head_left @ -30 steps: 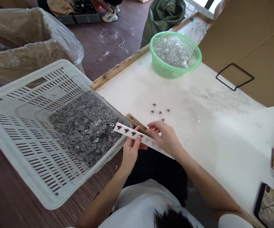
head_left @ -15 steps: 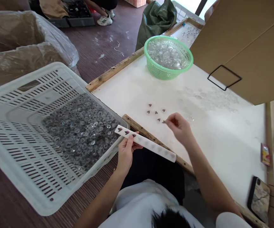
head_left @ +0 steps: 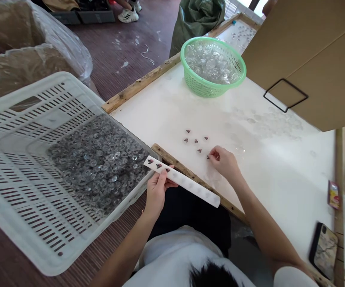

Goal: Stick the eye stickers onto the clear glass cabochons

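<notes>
My left hand [head_left: 158, 187] pinches a long white strip [head_left: 190, 185] near its left part, thumb on top. Several small dark-and-red printed pieces sit along that end of the strip, and faint round marks run along the rest. Over the white tabletop [head_left: 154, 115], my right hand [head_left: 223, 160] is closed in a pinch on a small dark piece [head_left: 208, 157] at its fingertips. Left of these fingers, several similar small pieces lie scattered, one of them a dark-and-red piece [head_left: 199, 150]. They are too small to make out clearly.
A white plastic crate [head_left: 19, 175] with many clear discs [head_left: 100, 159] stands at left. On the table are a green basket [head_left: 199, 83] of clear pieces, a phone [head_left: 323, 250] and a small packet [head_left: 334, 194]. A cardboard panel [head_left: 316, 67] blocks the right back. A person's shoe [head_left: 128, 16] shows behind.
My right hand has drawn slightly towards me with the small piece, away from the scattered ones. My left hand still holds the strip, nearly unmoved. The view has shifted a little.
</notes>
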`<state>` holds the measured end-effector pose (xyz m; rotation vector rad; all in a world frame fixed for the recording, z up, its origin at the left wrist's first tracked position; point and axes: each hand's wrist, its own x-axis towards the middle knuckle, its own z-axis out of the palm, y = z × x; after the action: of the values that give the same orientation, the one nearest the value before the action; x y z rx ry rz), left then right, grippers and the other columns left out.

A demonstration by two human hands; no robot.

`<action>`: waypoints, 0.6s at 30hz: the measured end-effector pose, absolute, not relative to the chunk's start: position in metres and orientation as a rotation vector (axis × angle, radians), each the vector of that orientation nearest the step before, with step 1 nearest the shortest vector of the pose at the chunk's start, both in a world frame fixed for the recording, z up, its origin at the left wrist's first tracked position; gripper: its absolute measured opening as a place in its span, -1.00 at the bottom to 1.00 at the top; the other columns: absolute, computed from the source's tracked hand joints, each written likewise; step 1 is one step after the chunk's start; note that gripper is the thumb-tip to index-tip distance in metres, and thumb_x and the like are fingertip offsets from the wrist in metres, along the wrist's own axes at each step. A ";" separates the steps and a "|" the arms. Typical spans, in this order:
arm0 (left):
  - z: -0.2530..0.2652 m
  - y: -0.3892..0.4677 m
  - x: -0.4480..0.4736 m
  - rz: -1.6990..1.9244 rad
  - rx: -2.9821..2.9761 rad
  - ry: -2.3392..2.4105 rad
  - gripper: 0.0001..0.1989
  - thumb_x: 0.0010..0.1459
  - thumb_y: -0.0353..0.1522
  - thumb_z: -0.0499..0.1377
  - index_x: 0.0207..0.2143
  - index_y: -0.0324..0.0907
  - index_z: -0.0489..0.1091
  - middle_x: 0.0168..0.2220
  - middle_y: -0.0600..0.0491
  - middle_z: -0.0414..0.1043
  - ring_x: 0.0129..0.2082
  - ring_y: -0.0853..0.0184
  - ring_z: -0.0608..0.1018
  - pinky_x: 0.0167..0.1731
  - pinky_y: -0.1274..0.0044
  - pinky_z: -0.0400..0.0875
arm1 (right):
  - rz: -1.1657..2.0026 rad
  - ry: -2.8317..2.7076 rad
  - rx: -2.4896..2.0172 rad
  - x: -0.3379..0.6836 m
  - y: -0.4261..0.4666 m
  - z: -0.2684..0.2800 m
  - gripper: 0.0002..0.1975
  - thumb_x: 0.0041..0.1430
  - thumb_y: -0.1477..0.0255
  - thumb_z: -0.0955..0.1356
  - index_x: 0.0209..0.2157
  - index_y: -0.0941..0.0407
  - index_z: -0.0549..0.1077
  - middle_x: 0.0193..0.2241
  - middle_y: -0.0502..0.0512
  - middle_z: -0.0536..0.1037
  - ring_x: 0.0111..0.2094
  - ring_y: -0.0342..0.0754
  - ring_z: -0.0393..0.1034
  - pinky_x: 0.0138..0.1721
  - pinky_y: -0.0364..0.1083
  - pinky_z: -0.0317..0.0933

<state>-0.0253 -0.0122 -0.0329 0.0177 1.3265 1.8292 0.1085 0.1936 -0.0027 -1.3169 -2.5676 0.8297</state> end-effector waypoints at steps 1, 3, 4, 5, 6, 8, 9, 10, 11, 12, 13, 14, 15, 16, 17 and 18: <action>-0.033 -0.012 -0.025 1.831 0.024 1.323 -0.60 0.10 -0.12 0.24 -0.16 -0.25 0.53 -0.43 0.04 0.48 -0.54 0.41 0.49 -0.49 0.55 0.52 | 0.760 -2.584 -1.277 0.103 0.192 -0.005 -0.94 0.12 0.44 0.27 -0.40 0.07 0.38 -0.40 0.06 0.47 -0.43 -0.07 0.33 -0.38 -0.08 0.14; -0.034 -0.011 -0.023 1.847 0.034 1.311 -0.58 0.12 -0.14 0.23 -0.05 -0.20 0.48 -0.41 0.06 0.47 -0.53 0.42 0.49 -0.48 0.56 0.52 | 0.685 -2.586 -1.213 0.091 0.190 -0.009 -0.90 0.16 0.44 0.25 -0.33 0.08 0.39 -0.32 0.12 0.47 -0.40 -0.05 0.34 -0.37 -0.08 0.14; -0.033 -0.011 -0.023 1.857 0.035 1.305 -0.56 0.13 -0.15 0.23 0.01 -0.15 0.44 -0.39 0.07 0.46 -0.51 0.43 0.49 -0.47 0.56 0.52 | 0.678 -2.577 -1.195 0.086 0.188 -0.010 -0.89 0.17 0.45 0.24 -0.29 0.08 0.39 -0.30 0.13 0.47 -0.39 -0.05 0.35 -0.37 -0.07 0.14; -0.033 -0.011 -0.022 1.866 0.035 1.301 -0.54 0.13 -0.17 0.23 0.06 -0.11 0.40 -0.36 0.08 0.46 -0.50 0.43 0.49 -0.46 0.56 0.52 | 0.681 -2.566 -1.181 0.080 0.187 -0.009 -0.88 0.17 0.46 0.24 -0.26 0.08 0.38 -0.30 0.14 0.48 -0.39 -0.04 0.35 -0.37 -0.07 0.14; -0.032 -0.011 -0.022 1.872 0.038 1.301 -0.53 0.13 -0.18 0.24 0.09 -0.07 0.37 -0.33 0.09 0.46 -0.48 0.43 0.49 -0.46 0.57 0.52 | 0.687 -2.561 -1.170 0.076 0.185 -0.008 -0.87 0.17 0.48 0.25 -0.24 0.08 0.37 -0.30 0.13 0.49 -0.39 -0.04 0.35 -0.37 -0.07 0.14; -0.031 -0.013 -0.021 1.868 0.054 1.303 -0.54 0.14 -0.20 0.24 0.09 -0.06 0.37 -0.31 0.09 0.46 -0.46 0.43 0.50 -0.44 0.58 0.52 | 0.675 -2.558 -1.155 0.071 0.179 0.000 -0.89 0.19 0.50 0.24 -0.26 0.08 0.37 -0.30 0.12 0.50 -0.39 -0.03 0.34 -0.36 -0.07 0.13; -0.031 -0.014 -0.021 1.864 0.067 1.307 -0.56 0.15 -0.20 0.24 0.07 -0.07 0.38 -0.32 0.09 0.45 -0.46 0.43 0.50 -0.44 0.58 0.52 | 0.661 -2.546 -1.147 0.070 0.173 0.005 -0.88 0.21 0.50 0.22 -0.28 0.08 0.37 -0.30 0.13 0.50 -0.38 -0.03 0.34 -0.36 -0.07 0.14; -0.031 -0.015 -0.021 1.859 0.082 1.312 -0.58 0.15 -0.21 0.23 0.06 -0.09 0.39 -0.32 0.08 0.45 -0.46 0.43 0.50 -0.44 0.57 0.52 | 0.664 -2.526 -1.129 0.069 0.167 0.011 -0.87 0.24 0.49 0.21 -0.29 0.08 0.38 -0.29 0.14 0.50 -0.38 -0.03 0.34 -0.36 -0.07 0.14; -0.030 -0.016 -0.020 1.854 0.098 1.317 -0.60 0.16 -0.21 0.23 0.05 -0.10 0.41 -0.33 0.08 0.45 -0.46 0.42 0.50 -0.44 0.57 0.52 | 0.698 -2.503 -1.098 0.069 0.158 0.016 -0.86 0.26 0.47 0.21 -0.29 0.08 0.39 -0.28 0.14 0.49 -0.37 -0.04 0.34 -0.35 -0.07 0.16; -0.030 -0.017 -0.019 1.850 0.112 1.322 -0.60 0.16 -0.22 0.23 0.04 -0.11 0.41 -0.34 0.08 0.46 -0.46 0.42 0.50 -0.44 0.56 0.52 | 0.771 -2.486 -1.049 0.070 0.149 0.022 -0.87 0.27 0.45 0.22 -0.27 0.08 0.39 -0.28 0.13 0.49 -0.38 -0.06 0.35 -0.35 -0.08 0.18; -0.030 -0.017 -0.018 1.850 0.124 1.324 -0.61 0.15 -0.22 0.24 0.03 -0.12 0.42 -0.33 0.08 0.46 -0.46 0.41 0.51 -0.44 0.55 0.53 | 0.877 -2.485 -0.981 0.070 0.139 0.026 -0.89 0.27 0.42 0.25 -0.26 0.08 0.40 -0.28 0.11 0.50 -0.39 -0.08 0.35 -0.35 -0.10 0.19; -0.029 -0.017 -0.016 1.851 0.134 1.322 -0.61 0.15 -0.22 0.24 0.02 -0.12 0.42 -0.33 0.07 0.47 -0.46 0.40 0.51 -0.44 0.55 0.53 | 1.000 -2.493 -0.905 0.070 0.129 0.029 -0.92 0.25 0.41 0.28 -0.25 0.07 0.41 -0.29 0.08 0.50 -0.40 -0.10 0.36 -0.36 -0.12 0.21; -0.028 -0.016 -0.015 1.855 0.142 1.316 -0.61 0.14 -0.23 0.25 0.02 -0.12 0.43 -0.31 0.06 0.48 -0.45 0.40 0.52 -0.44 0.55 0.53 | 1.115 -2.503 -0.837 0.070 0.120 0.031 -0.93 0.24 0.40 0.31 -0.25 0.07 0.41 -0.30 0.05 0.50 -0.41 -0.12 0.36 -0.36 -0.14 0.22; -0.028 -0.016 -0.014 1.861 0.145 1.303 -0.60 0.13 -0.23 0.26 0.02 -0.13 0.43 -0.30 0.05 0.50 -0.44 0.38 0.53 -0.44 0.55 0.52 | 1.198 -2.509 -0.786 0.070 0.112 0.031 -0.94 0.23 0.41 0.32 -0.26 0.06 0.41 -0.31 0.03 0.50 -0.41 -0.13 0.37 -0.37 -0.15 0.23; -0.027 -0.016 -0.013 1.865 0.143 1.285 -0.60 0.14 -0.22 0.25 0.02 -0.13 0.43 -0.29 0.04 0.51 -0.43 0.37 0.54 -0.45 0.55 0.52 | 1.235 -2.509 -0.752 0.070 0.104 0.030 -0.96 0.23 0.42 0.33 -0.26 0.06 0.41 -0.32 0.02 0.50 -0.39 -0.13 0.37 -0.37 -0.16 0.24; -0.026 -0.016 -0.012 1.865 0.139 1.265 -0.60 0.15 -0.20 0.24 0.02 -0.14 0.43 -0.30 0.03 0.52 -0.43 0.36 0.55 -0.46 0.55 0.52 | 1.227 -2.505 -0.730 0.070 0.098 0.029 -0.97 0.24 0.43 0.32 -0.28 0.06 0.41 -0.32 0.03 0.49 -0.37 -0.13 0.38 -0.36 -0.16 0.24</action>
<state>-0.0124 -0.0157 -0.0259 0.1390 1.2653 1.8650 0.0701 0.0984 0.0292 -0.7298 -2.5052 1.2267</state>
